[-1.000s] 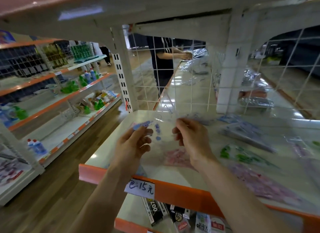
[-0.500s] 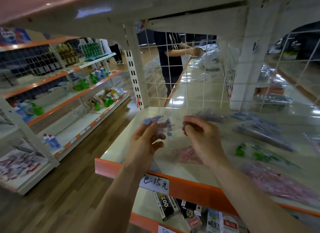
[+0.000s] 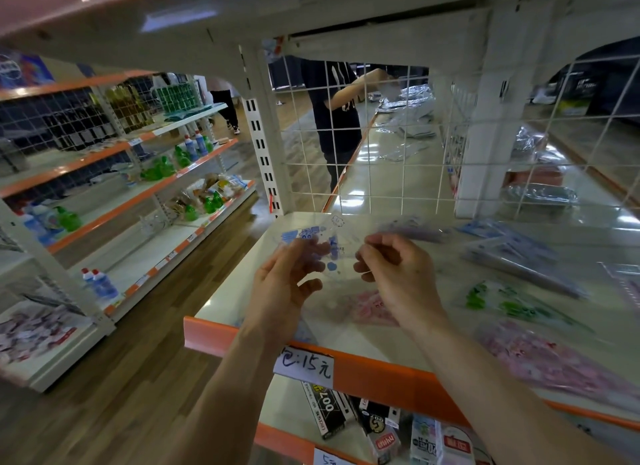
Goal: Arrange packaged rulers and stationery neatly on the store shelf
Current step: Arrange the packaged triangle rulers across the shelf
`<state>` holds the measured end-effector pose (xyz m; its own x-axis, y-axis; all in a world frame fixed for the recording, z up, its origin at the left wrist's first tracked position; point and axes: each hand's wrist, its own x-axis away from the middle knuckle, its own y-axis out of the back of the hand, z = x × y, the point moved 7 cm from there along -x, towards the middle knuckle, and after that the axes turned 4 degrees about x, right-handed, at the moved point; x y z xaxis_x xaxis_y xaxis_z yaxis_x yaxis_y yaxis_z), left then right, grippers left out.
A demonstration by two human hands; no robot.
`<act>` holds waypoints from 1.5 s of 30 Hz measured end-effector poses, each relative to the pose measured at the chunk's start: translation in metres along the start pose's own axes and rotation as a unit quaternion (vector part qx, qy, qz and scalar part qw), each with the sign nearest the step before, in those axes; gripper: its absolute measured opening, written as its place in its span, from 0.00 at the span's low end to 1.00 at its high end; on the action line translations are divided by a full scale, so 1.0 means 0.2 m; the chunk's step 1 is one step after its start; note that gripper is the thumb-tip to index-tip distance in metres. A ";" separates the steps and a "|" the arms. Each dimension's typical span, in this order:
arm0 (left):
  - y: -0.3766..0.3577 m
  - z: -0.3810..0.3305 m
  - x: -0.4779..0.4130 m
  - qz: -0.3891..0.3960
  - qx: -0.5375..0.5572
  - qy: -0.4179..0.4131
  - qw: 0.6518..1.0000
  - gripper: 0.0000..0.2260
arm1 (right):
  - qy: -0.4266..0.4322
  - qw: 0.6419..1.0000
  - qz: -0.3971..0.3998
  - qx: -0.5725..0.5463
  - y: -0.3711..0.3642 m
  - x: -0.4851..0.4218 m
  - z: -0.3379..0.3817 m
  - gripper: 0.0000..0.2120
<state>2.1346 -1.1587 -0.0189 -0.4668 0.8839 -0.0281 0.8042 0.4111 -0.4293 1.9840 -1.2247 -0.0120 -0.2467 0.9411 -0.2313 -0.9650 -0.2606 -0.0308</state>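
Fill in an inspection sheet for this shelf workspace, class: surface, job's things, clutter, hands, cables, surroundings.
Surface: cream shelf with an orange front edge that carries a handwritten price label.
Job's things: clear blue-printed packet held above the shelf; pink packet, green packet and blue packets lie flat, loosely spread.
Clutter: nothing seen.
Hands: left hand and right hand each pinch the clear blue-printed packet.
Cables: nothing seen.
Surroundings: wire mesh at the back, a person in a dark top behind it; boxes on the shelf below; bottles across the aisle.
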 end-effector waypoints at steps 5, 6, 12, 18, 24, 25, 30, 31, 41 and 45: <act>-0.02 -0.01 0.01 0.008 -0.024 -0.004 1.000 0.13 | -0.021 1.000 -0.008 0.002 0.02 -0.01 -0.02 0.03; -0.03 -0.01 0.01 0.011 -0.033 -0.008 0.999 0.13 | -0.017 1.000 -0.016 0.017 0.03 -0.01 -0.03 0.03; 0.00 -0.01 0.00 -0.025 -0.039 -0.020 0.999 0.07 | 0.045 0.985 -0.032 0.162 0.02 0.00 0.00 0.10; 0.01 -0.01 -0.03 -0.046 -0.052 -0.030 0.997 0.06 | 0.066 0.980 -0.002 0.189 -0.01 0.00 0.02 0.16; -0.08 -0.03 -0.11 0.010 -0.061 0.008 0.998 0.07 | 0.134 0.943 -0.025 0.303 0.06 -0.10 0.14 0.16; -0.10 -0.02 -0.13 0.018 -0.055 0.020 0.998 0.07 | 0.146 0.931 -0.024 0.333 0.08 -0.12 0.17 0.17; -0.23 0.03 -0.23 0.045 -0.078 0.074 0.993 0.06 | 0.152 0.861 0.029 0.485 0.19 -0.28 0.22 0.12; -0.25 0.04 -0.24 0.048 -0.090 0.085 0.991 0.06 | 0.144 0.851 0.039 0.503 0.21 -0.31 0.22 0.09; -0.26 0.05 -0.40 -0.040 -0.144 0.127 0.981 0.05 | 0.026 0.839 0.075 0.539 0.41 -0.56 0.06 0.14; -0.19 0.05 -0.39 -0.067 -0.135 0.125 0.981 0.03 | 0.002 0.817 0.095 0.569 0.40 -0.61 -0.02 0.10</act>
<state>2.1361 -1.2465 -0.0095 -0.4975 0.8311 0.2484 0.8258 0.5414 -0.1575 1.9376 -1.3607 0.0094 -0.4039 0.9056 -0.1298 -0.3670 -0.0304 0.9297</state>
